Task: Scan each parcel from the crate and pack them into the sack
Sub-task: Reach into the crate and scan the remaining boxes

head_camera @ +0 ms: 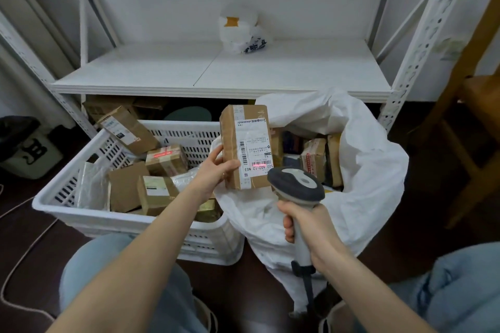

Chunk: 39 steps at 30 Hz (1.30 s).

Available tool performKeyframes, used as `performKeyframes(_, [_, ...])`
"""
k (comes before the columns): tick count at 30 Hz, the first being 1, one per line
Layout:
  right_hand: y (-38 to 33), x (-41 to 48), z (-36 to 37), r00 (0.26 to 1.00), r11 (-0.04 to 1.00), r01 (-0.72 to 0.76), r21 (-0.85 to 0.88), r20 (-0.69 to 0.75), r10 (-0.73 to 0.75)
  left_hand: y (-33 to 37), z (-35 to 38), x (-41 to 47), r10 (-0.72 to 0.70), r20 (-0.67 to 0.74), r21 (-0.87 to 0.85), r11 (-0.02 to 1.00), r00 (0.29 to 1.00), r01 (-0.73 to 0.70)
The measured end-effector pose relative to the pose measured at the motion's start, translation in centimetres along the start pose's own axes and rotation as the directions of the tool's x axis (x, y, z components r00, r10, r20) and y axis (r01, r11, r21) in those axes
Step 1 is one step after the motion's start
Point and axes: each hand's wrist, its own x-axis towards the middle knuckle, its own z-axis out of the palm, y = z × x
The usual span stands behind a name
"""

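Head view, looking down past both forearms.

- Left hand (216, 170): I see it gripping a brown parcel (246, 143) at the lower left edge. The thumb lies across the front face and the fingers wrap the left side. The grasp sits low, so most of the box stands above the hand.
- The parcel is upright, with its white label (255, 149) turned toward me. It is held in the air between the crate (81, 213) and the sack (373, 170), over the sack's near left rim.
- Right hand (305, 227): clenched round the handle of the scanner (296, 182). The scanner's grey head is just below and right of the parcel's lower right corner. I cannot tell whether the two touch.
- A red scan line (261, 164) lies across the barcode at the bottom of the label.
- The crate is white and slotted, on the floor to my left. Loose boxes (157, 192) lie inside it at mixed angles, and one long box (127, 128) leans on the back rim.
- The sack is white with its mouth open, touching the crate's right side. Packed parcels (313, 155) stand inside it.
- Behind them a white shelf (216, 67) carries a crumpled white bag (240, 32).
- A dark-lined bin (27, 149) is at far left and a wooden chair (473, 116) at far right.
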Motion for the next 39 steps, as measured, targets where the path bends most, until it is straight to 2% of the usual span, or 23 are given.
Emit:
performKeyframes(12, [-0.4, -0.7, -0.4, 1.0, 1.0, -0.016, -0.022, 0.014, 0.017, 0.4, 0.3, -0.3, 0.003, -0.001, 0.01, 1.0, 1.0, -0.003])
performKeyframes(16, [-2.1, -0.5, -0.4, 1.0, 0.997, -0.023, 0.07, 0.019, 0.022, 1.2, 0.9, 0.2, 0.001, 0.018, 0.074, 0.997, 1.0, -0.003])
performKeyframes(19, [-5.2, 1.1, -0.7, 1.0, 0.988, 0.003, 0.156, -0.014, -0.001, 3.2, 2.6, 1.2, -0.024, 0.06, 0.194, 0.981, 0.998, 0.012])
performKeyframes(25, [-11.3, 6.2, -1.6, 0.992, 0.951, 0.043, 0.306, -0.124, -0.004, 5.5, 9.4, 4.5, -0.059, 0.141, 0.512, 0.859, 0.988, -0.022])
performKeyframes(28, [-13.0, 8.5, -2.6, 0.984, 0.948, 0.056, 0.312, -0.176, 0.0, 4.1, 12.2, 7.3, -0.153, 0.146, 0.747, 0.665, 0.977, -0.007])
performKeyframes(30, [-13.3, 10.1, -3.3, 0.982, 0.95, 0.04, 0.309, -0.187, 0.02, 3.6, 13.8, 9.2, -0.151, 0.1, 0.829, 0.56, 0.983, 0.002])
performKeyframes(32, [-13.3, 11.6, -3.9, 0.981, 0.944, 0.02, 0.33, -0.187, 0.045, 4.1, 15.0, 10.9, -0.093, 0.027, 0.837, 0.547, 0.995, 0.029])
performKeyframes(34, [-13.0, 12.9, -4.5, 0.979, 0.941, 0.008, 0.339, -0.195, 0.062, 4.4, 15.5, 13.0, -0.002, -0.029, 0.799, 0.601, 1.0, 0.024])
performKeyframes(35, [-12.9, 13.4, -4.8, 0.977, 0.942, 0.007, 0.337, -0.202, 0.065, 4.4, 15.6, 14.0, 0.031, 0.005, 0.787, 0.617, 1.0, -0.023])
performKeyframes(37, [-12.9, 14.2, -5.2, 0.976, 0.943, 0.009, 0.333, -0.209, 0.064, 4.4, 15.4, 14.5, -0.004, 0.17, 0.777, 0.615, 0.985, -0.131])
performKeyframes(38, [-12.8, 14.6, -5.4, 0.976, 0.944, 0.006, 0.329, -0.209, 0.067, 4.2, 15.1, 14.3, -0.057, 0.262, 0.792, 0.583, 0.963, -0.181])
performKeyframes(39, [-12.8, 15.0, -5.5, 0.975, 0.945, 0.0, 0.328, -0.209, 0.073, 3.6, 14.8, 14.3, -0.097, 0.335, 0.83, 0.5, 0.937, -0.245])
